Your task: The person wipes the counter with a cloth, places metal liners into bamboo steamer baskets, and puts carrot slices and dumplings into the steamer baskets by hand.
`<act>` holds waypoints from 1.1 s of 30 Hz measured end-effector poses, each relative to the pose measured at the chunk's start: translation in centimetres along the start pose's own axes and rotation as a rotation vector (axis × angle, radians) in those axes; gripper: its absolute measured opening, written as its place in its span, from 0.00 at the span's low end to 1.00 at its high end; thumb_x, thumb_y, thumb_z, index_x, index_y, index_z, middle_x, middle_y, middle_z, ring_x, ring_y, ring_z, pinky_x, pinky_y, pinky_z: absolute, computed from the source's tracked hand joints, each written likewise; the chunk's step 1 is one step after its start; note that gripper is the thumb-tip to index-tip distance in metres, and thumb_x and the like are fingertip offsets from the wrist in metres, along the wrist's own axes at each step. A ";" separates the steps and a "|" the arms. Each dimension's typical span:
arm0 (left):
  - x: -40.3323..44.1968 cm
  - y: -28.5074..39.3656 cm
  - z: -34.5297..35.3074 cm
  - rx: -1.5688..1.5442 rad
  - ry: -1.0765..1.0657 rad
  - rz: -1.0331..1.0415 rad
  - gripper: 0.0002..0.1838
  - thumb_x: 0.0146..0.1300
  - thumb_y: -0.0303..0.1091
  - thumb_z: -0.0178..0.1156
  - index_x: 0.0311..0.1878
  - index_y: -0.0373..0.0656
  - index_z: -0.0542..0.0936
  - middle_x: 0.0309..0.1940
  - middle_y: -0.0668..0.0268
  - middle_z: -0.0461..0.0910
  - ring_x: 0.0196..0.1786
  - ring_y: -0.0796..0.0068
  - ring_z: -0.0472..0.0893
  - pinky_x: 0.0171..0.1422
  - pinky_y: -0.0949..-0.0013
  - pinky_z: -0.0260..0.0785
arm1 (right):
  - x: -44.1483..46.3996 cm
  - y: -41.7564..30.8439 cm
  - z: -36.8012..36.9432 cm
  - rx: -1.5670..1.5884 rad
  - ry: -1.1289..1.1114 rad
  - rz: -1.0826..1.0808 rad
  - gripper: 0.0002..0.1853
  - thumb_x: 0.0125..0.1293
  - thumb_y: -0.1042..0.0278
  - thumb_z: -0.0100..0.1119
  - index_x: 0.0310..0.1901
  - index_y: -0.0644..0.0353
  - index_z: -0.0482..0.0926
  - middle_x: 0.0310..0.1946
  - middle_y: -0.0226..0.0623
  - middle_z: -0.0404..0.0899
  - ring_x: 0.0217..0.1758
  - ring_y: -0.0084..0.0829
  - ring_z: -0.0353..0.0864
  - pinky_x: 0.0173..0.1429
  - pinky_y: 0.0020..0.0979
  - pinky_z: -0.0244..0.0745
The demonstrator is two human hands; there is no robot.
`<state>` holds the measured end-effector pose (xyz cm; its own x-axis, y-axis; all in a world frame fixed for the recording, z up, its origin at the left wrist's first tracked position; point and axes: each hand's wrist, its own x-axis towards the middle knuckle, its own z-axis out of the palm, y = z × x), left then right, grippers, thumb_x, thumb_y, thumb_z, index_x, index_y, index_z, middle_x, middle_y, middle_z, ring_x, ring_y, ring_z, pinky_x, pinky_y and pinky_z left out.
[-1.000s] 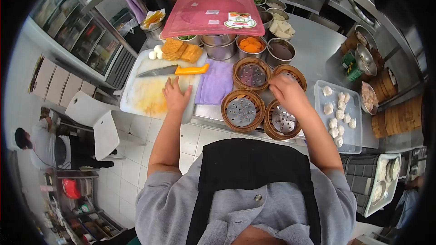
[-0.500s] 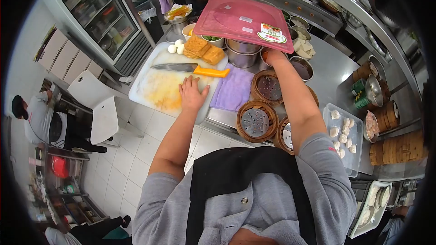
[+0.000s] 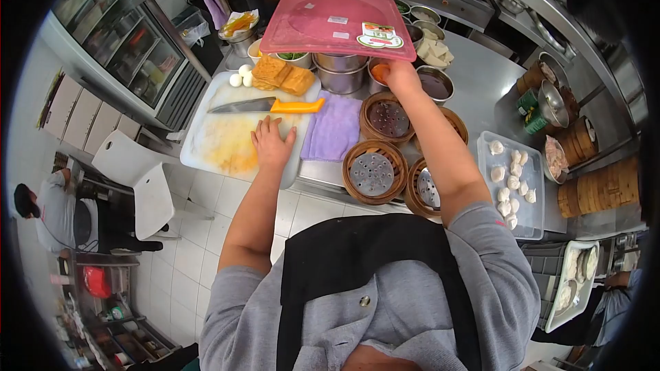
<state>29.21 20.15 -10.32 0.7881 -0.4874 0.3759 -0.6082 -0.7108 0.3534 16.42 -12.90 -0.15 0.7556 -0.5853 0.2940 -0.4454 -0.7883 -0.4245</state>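
Observation:
My left hand [image 3: 272, 143] lies with fingers spread on the white cutting board [image 3: 199, 139], just below a knife with a yellow handle [image 3: 297, 106]. Fried tofu blocks [image 3: 282, 76] and white eggs [image 3: 240, 77] sit at the board's upper edge. My right hand [image 3: 399, 74] reaches to the metal bowl of orange slices [image 3: 379, 72], beside the edge of a red lid [image 3: 330, 20]. Its fingertips are partly hidden at the bowl, so what they hold cannot be made out. Below that arm stand round bamboo steamers [image 3: 375, 172] with perforated metal plates. A purple cloth [image 3: 331, 126] lies between board and steamers.
A clear tray [image 3: 485, 185] of white dumplings sits at the right. Stacked bamboo steamers [image 3: 598, 189] stand beyond it. A bowl of dark sauce [image 3: 435, 84] is right of my right hand. A seated person [image 3: 58, 209] is at the far left, near a white chair [image 3: 152, 199].
My right hand has moved from the steamers up to the bowl of orange slices. My left hand stays spread on the board. The camera view has shifted.

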 end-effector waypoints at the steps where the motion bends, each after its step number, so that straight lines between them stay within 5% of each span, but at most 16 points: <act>1: 0.2 -0.2 0.0 -0.041 0.062 0.048 0.27 0.58 0.47 0.62 0.59 0.46 0.73 0.65 0.55 0.66 0.71 0.53 0.60 0.75 0.42 0.43 | -0.9 0.2 -0.3 0.095 0.025 0.003 0.17 0.58 0.74 0.59 0.51 0.63 0.77 0.45 0.45 0.81 0.45 0.40 0.82 0.51 0.36 0.77; 3: -0.2 -0.2 0.2 -0.082 0.119 0.099 0.25 0.58 0.43 0.62 0.58 0.47 0.74 0.64 0.56 0.67 0.70 0.53 0.62 0.75 0.42 0.45 | -2.7 0.9 -0.9 0.282 0.080 0.013 0.16 0.59 0.74 0.60 0.50 0.65 0.76 0.42 0.43 0.82 0.40 0.36 0.83 0.47 0.34 0.79; 6: -0.6 2.7 -1.9 -0.015 0.254 0.376 0.21 0.57 0.35 0.62 0.55 0.47 0.75 0.59 0.59 0.71 0.66 0.55 0.66 0.71 0.43 0.50 | -5.3 1.6 -1.4 1.230 -0.051 0.331 0.08 0.65 0.76 0.56 0.45 0.68 0.76 0.40 0.39 0.80 0.36 0.26 0.81 0.38 0.24 0.80; 13: 1.9 16.8 -0.3 -0.666 -0.014 0.481 0.19 0.59 0.32 0.63 0.54 0.41 0.77 0.42 0.62 0.81 0.47 0.62 0.79 0.57 0.61 0.69 | -9.5 2.4 -2.2 1.499 -0.225 0.450 0.10 0.66 0.76 0.56 0.48 0.64 0.75 0.42 0.39 0.79 0.39 0.31 0.82 0.42 0.29 0.82; 15: 2.7 19.2 0.4 -1.091 -0.315 0.295 0.16 0.62 0.29 0.61 0.53 0.37 0.78 0.39 0.61 0.83 0.40 0.73 0.81 0.47 0.70 0.74 | -10.1 2.6 -1.8 1.472 -0.214 0.448 0.10 0.65 0.76 0.56 0.47 0.64 0.75 0.42 0.39 0.79 0.39 0.31 0.82 0.41 0.29 0.82; 21: 5.0 20.2 3.6 -1.097 -0.535 0.120 0.11 0.64 0.25 0.59 0.49 0.35 0.80 0.39 0.67 0.84 0.40 0.81 0.81 0.47 0.74 0.74 | -11.0 3.8 -2.5 1.351 -0.138 0.454 0.09 0.64 0.78 0.55 0.46 0.64 0.76 0.40 0.36 0.79 0.38 0.27 0.82 0.38 0.26 0.82; 23: 5.0 20.2 3.7 -1.019 -0.533 0.137 0.10 0.63 0.26 0.60 0.47 0.39 0.82 0.39 0.65 0.85 0.40 0.77 0.82 0.45 0.72 0.74 | -10.5 4.9 -2.2 1.118 -0.038 0.416 0.10 0.63 0.79 0.56 0.46 0.64 0.76 0.39 0.35 0.80 0.36 0.25 0.82 0.37 0.24 0.81; 28: 4.0 20.9 2.7 -0.167 -0.466 0.430 0.12 0.59 0.39 0.63 0.44 0.47 0.84 0.38 0.66 0.85 0.43 0.62 0.82 0.53 0.58 0.70 | -8.9 5.6 -1.7 0.859 -0.044 0.435 0.09 0.59 0.77 0.59 0.42 0.63 0.80 0.32 0.33 0.82 0.36 0.22 0.82 0.36 0.24 0.77; 33: 3.7 21.8 2.4 -0.187 -0.247 0.421 0.13 0.59 0.41 0.63 0.45 0.48 0.84 0.39 0.68 0.85 0.48 0.62 0.80 0.57 0.54 0.66 | -7.6 5.7 0.6 0.521 -0.012 0.287 0.08 0.55 0.76 0.62 0.38 0.64 0.82 0.30 0.36 0.82 0.34 0.27 0.81 0.42 0.29 0.76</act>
<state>19.05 1.64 -3.26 0.4571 -0.8326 0.3127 -0.8657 -0.3359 0.3711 8.40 -12.82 -5.37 0.6465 -0.7567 0.0973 -0.3406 -0.4004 -0.8507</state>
